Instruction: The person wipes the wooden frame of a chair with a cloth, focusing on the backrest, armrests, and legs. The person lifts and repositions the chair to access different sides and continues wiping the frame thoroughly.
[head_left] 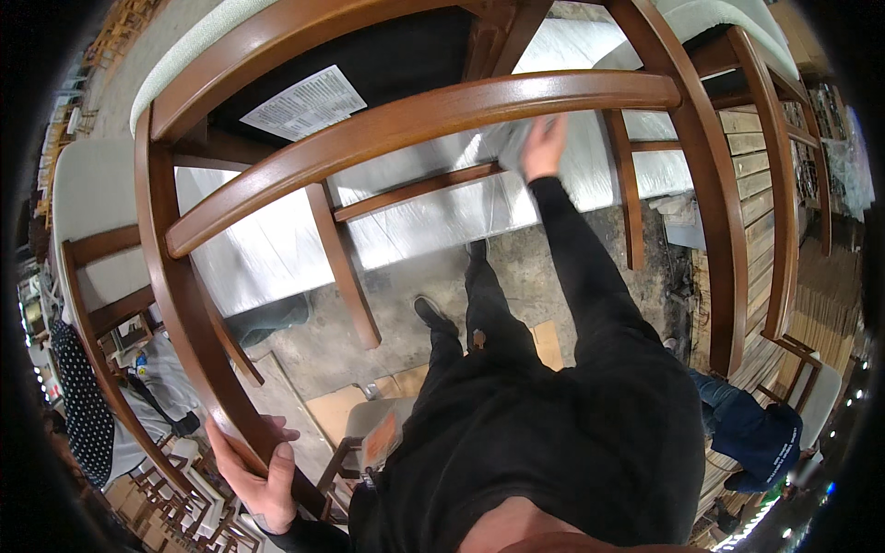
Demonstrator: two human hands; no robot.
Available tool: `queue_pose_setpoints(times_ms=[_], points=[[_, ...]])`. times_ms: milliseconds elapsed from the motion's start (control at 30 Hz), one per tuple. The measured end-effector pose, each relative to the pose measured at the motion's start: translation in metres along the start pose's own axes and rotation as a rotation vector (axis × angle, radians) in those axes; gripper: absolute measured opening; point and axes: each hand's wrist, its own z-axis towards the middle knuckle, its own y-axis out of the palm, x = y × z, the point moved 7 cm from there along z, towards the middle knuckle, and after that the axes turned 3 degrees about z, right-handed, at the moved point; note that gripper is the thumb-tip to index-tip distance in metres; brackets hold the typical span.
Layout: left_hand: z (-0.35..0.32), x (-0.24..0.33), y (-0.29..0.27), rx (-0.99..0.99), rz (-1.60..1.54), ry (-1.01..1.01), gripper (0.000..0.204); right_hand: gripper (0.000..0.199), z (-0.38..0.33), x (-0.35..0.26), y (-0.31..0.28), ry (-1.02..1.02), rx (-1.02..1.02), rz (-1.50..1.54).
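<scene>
A brown wooden chair (424,111) lies tipped over before me on a plastic-covered worktable (267,249), its legs toward me. A white printed label (304,101) is stuck on the black underside of its seat, and pale upholstery shows along the seat's edge. My left hand (258,465) is wrapped round the lower end of the chair's left leg (189,313). Beyond the curved rail, my right hand (544,147) reaches in with bent fingers on a blurred grey cloth-like piece (513,143). The rail partly covers those fingertips.
More pale-seated chairs stand left (97,194) and right (770,175), close to the held one. A co-worker in dark blue (756,442) is low at the right, by wooden slats (747,166). Another person in a polka-dot sleeve (78,396) works at left. Cardboard (336,410) lies on the floor.
</scene>
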Motion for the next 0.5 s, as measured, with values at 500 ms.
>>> queue_pose_setpoints(times_ms=[500], points=[[0.005,0.001,-0.002,0.004,-0.041,-0.006,0.085,0.032,-0.056,-0.044,0.046,0.031,-0.532,-0.325]])
